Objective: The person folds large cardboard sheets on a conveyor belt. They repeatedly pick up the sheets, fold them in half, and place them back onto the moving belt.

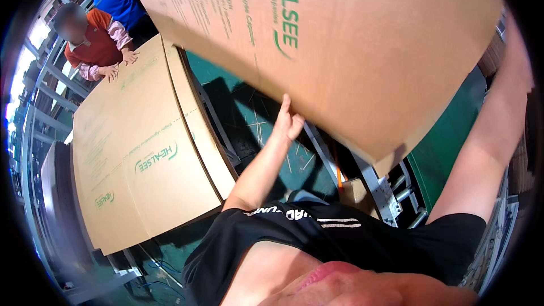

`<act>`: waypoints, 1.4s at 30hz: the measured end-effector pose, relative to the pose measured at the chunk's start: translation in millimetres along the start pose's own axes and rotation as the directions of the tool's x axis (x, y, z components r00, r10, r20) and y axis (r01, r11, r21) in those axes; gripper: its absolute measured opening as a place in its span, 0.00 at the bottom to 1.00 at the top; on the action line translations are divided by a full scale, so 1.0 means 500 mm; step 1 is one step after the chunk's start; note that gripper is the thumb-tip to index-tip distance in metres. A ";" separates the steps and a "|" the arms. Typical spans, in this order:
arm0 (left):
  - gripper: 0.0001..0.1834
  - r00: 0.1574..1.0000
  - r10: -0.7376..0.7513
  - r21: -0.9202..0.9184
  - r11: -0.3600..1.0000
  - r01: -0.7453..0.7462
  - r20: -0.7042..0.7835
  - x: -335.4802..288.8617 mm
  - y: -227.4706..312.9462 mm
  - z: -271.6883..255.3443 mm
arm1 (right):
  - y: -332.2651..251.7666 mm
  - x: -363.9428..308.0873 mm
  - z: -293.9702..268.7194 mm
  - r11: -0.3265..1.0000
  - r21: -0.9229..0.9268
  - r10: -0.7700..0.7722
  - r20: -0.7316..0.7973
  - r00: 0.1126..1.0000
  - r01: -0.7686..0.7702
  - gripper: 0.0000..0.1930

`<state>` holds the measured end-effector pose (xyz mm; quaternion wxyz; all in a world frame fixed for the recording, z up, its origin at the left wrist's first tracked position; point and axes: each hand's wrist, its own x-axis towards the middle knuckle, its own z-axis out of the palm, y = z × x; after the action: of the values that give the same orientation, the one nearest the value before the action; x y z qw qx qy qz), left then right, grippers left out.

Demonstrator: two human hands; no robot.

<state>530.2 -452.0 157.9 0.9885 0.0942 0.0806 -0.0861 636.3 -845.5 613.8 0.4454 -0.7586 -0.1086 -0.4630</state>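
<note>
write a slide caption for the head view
Left hand holding the edge of a large raised cardboard sheet while a co-worker rests both hands on flat cardboard.

The bare left forearm (256,171) slants up and forward, away from the torso, its wrist roughly in line with it. The bare left hand (290,123) is closed in a grip, thumb (285,103) pointing upward, the other fingers partly hidden. The bare right arm (484,141) reaches high and outward, its hand lost at the dark rim.
</note>
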 end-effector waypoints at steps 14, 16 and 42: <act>0.21 0.840 0.475 0.810 0.582 -0.077 -0.262 -0.321 0.266 0.006 | 0.850 -0.843 0.256 0.122 0.357 0.950 0.227 0.213 -0.926 0.27; 0.20 0.801 0.540 0.866 0.497 -0.055 -0.259 -0.401 0.338 0.017 | 0.708 -1.014 0.336 -0.099 0.395 0.931 0.360 0.055 -0.913 0.26; 0.31 0.924 0.377 0.765 -0.577 0.286 -0.062 -1.402 0.772 -0.424 | -0.893 -2.011 0.550 -0.226 -0.493 -0.096 0.869 -0.485 -0.840 0.17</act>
<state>-110.2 72.6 142.0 0.3212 0.9363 0.1374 -0.0367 -5.2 -124.2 18.9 0.6909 -0.3544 0.0274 0.6295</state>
